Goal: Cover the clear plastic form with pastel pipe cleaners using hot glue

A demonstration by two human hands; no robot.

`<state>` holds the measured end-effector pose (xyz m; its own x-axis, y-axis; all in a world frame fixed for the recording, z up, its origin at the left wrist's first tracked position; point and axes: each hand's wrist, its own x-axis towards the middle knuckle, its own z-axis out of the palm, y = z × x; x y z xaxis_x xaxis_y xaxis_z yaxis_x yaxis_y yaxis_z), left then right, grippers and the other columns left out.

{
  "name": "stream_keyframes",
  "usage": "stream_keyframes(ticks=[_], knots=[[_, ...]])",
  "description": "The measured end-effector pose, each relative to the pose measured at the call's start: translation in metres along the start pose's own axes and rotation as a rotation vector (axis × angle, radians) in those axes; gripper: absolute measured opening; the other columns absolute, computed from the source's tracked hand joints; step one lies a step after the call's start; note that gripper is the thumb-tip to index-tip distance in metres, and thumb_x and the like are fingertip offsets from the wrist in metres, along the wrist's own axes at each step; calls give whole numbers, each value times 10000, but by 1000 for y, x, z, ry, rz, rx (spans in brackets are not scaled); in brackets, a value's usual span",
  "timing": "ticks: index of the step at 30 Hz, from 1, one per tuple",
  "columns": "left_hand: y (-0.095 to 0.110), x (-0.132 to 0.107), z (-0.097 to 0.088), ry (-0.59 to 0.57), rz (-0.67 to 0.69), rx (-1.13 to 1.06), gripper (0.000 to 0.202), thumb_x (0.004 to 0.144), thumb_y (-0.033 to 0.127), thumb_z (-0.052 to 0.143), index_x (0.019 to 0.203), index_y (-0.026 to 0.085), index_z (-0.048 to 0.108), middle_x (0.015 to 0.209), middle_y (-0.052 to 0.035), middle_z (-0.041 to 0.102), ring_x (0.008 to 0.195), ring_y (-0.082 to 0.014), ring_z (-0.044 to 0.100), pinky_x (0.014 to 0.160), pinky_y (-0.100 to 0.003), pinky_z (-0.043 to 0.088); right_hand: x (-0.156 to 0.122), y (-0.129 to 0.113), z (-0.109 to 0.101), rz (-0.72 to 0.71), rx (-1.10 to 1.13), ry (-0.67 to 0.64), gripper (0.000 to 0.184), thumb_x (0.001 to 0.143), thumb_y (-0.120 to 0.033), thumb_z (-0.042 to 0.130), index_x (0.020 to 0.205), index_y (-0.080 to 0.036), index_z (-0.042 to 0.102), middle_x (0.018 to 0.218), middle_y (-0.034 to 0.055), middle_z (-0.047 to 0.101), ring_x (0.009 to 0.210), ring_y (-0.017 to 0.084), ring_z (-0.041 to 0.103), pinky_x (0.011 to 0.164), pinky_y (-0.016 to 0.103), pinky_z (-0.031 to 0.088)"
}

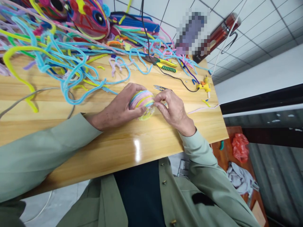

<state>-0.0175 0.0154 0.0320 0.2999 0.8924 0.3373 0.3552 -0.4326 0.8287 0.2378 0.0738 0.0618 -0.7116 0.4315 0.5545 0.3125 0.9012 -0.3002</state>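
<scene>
a wooden worktop (113, 142) holds heaped fuzzy stems (44, 64). nearer, the left hand (118, 107) grips a striped ball (141, 100), apparently steadied for the right hand (174, 108), whose fingers pinch together at its side.

Count at the desk (113, 148): hands, two, being one left hand (120, 108) and one right hand (174, 110); striped balls, one striped ball (140, 99), between them. Hand tools, three: one pair of snips (159, 88) mid-desk, one pair of pliers (165, 64) toward the far edge, one yellow glue gun (204, 85) near the right edge. Flasks, one red flask (216, 37), at the far right corner. Fuzzy stems (80, 63), many, heaped along the far edge; tangled, exact number not determinable. Eyed figures, at least one eyed figure (88, 23); overlap prevents firm count. Beyond the right edge: one red bag (240, 147), one grey cloth (240, 178).
</scene>
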Motion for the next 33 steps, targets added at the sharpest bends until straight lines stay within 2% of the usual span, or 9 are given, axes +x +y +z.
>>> stream_keyframes(ticks=[5, 9, 11, 15, 18, 22, 26, 29, 33], knots=[[0, 0, -1, -14, 2, -5, 608, 1017, 736, 652, 1406, 276, 575, 1374, -100, 639, 1269, -360, 601, 1156, -581, 572, 3, -1, -7, 125, 54, -98, 272, 1189, -456, 537, 1060, -275, 692, 984, 50, 774, 889, 213, 733, 827, 392, 629], [-1, -1, 1, 2, -18, -15, 637, 1003, 770, 661, 1400, 278, 589, 1365, -84, 639, 1275, -348, 602, 1150, -543, 565, 7, -4, -11, 136, 153, -88, 242, 1166, -441, 610, 1028, -258, 689, 968, 44, 781, 849, 196, 723, 801, 373, 618], [-1, -1, 2, 11, -10, -16, 607, 1004, 756, 666, 1386, 290, 590, 1353, -83, 641, 1269, -351, 608, 1134, -545, 563, 10, -7, -11, 195, 198, -78, 298, 1149, -505, 640, 1002, -251, 693, 935, 31, 770, 819, 183, 696, 798, 366, 606], [1, 0, 1, 2, -3, -14, 609, 994, 755, 666, 1371, 284, 586, 1350, -98, 641, 1246, -366, 608, 1126, -593, 555, 12, -9, -8, 393, 393, -72, 462, 1052, -699, 717, 951, -249, 694, 847, -1, 714, 730, 163, 616, 709, 345, 556], [3, 1, 0, -14, 7, -3, 596, 1000, 742, 660, 1374, 285, 581, 1348, -97, 638, 1240, -369, 601, 1124, -624, 547, 12, -5, -4, 510, 585, -105, 515, 954, -746, 815, 962, -247, 687, 841, -11, 687, 706, 150, 572, 649, 322, 512], [3, 1, -1, -17, 8, -1, 623, 998, 760, 661, 1389, 282, 585, 1364, -76, 637, 1232, -342, 590, 1134, -607, 545, 10, 2, -1, 585, 715, -130, 558, 871, -749, 896, 1012, -250, 690, 871, -11, 681, 747, 154, 573, 648, 309, 502], [1, 0, 0, -16, -4, 1, 632, 992, 773, 649, 1387, 283, 594, 1366, -76, 643, 1250, -351, 596, 1139, -611, 544, 7, 5, 5, 663, 807, -76, 545, 821, -661, 976, 1071, -252, 716, 1031, 21, 744, 895, 183, 681, 761, 323, 596], [0, -3, 2, 22, -1, -23, 635, 995, 770, 665, 1402, 290, 582, 1375, -88, 638, 1267, -360, 619, 1136, -613, 554, 4, 5, 14, 701, 890, -55, 588, 819, -659, 970, 1170, -261, 714, 1213, 62, 789, 1078, 219, 750, 947, 375, 665], [1, -6, 6, 84, -25, -38, 602, 1044, 761, 635, 1407, 287, 559, 1396, -102, 642, 1289, -342, 641, 1137, -566, 574, 3, 6, 22, 724, 975, -53, 664, 841, -631, 958, 1310, -251, 681, 1451, 114, 777, 1343, 247, 740, 1217, 436, 614]])
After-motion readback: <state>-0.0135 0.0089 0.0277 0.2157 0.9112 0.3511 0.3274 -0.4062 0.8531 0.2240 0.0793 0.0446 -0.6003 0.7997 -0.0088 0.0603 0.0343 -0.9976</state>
